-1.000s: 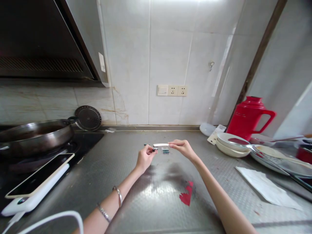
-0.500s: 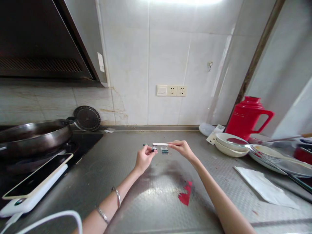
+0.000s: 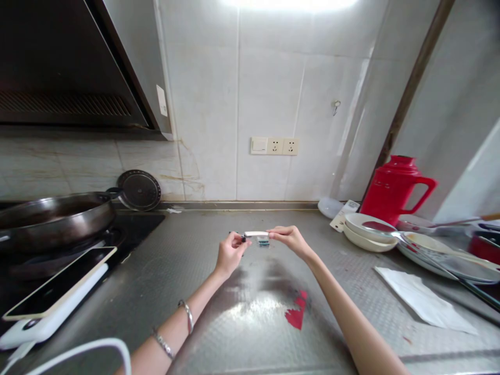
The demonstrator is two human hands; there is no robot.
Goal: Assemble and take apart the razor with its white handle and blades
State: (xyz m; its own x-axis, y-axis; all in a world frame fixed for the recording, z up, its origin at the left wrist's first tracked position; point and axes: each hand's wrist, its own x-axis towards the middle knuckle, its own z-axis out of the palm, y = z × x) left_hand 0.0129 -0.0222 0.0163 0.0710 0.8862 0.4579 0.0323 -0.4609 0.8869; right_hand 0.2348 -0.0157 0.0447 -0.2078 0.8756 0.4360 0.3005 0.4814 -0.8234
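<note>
My right hand [image 3: 289,239] pinches the right end of a short white stick-like handle [image 3: 256,233], held level above the counter. My left hand [image 3: 229,255], two bracelets on its forearm, has its fingertips closed on a small dark piece [image 3: 244,238] by the handle's left end. Whether piece and handle are joined is too small to tell. Just below the handle, between both hands, lies a small clear item with teal and dark stripes [image 3: 263,242]. Another dark bit behind my left fingers is mostly hidden.
A torn red patch [image 3: 297,311] marks the metal counter [image 3: 250,338]. To the left are a phone [image 3: 62,284], a white cable [image 3: 105,341] and a pan [image 3: 58,216]. On the right stand a red thermos [image 3: 394,190], stacked bowls [image 3: 369,239] and a white napkin [image 3: 424,299].
The dark piece in my left fingers has turned slightly and sits closer to the handle's left end. The handle has dipped a little; my right hand keeps its pinch.
</note>
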